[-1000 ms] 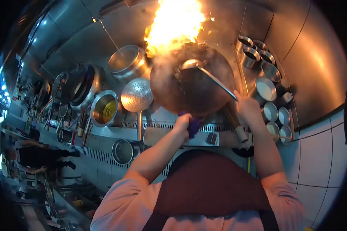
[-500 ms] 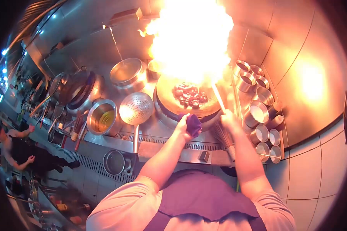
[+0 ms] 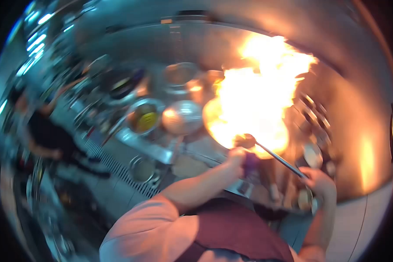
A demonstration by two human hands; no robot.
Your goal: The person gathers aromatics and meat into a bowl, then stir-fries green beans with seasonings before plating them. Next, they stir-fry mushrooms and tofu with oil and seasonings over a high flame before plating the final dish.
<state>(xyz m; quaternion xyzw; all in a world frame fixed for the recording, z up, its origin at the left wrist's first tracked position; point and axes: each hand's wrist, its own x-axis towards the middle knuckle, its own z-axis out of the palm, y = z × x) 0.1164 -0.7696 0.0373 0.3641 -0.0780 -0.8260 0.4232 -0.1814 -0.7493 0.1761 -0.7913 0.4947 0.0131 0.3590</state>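
Note:
Large bright flames rise from the wok (image 3: 214, 126) and hide most of its inside. At the near rim of the wok, my left hand (image 3: 238, 158) is closed on a purple cloth (image 3: 250, 164). My right hand (image 3: 317, 179) grips the dark handle of a ladle (image 3: 246, 140), whose bowl hangs over the near edge of the wok in front of the fire. What the ladle holds is blurred.
Left of the wok are a perforated strainer (image 3: 182, 118), a pot with yellow liquid (image 3: 145, 117) and a metal pot (image 3: 181, 74). Metal containers (image 3: 312, 155) line the right side. Another person (image 3: 52, 135) stands at the far left.
The view has turned and blurred. My right hand has moved back and right, bringing the ladle bowl out to the near rim. The flames now cover the food in the wok.

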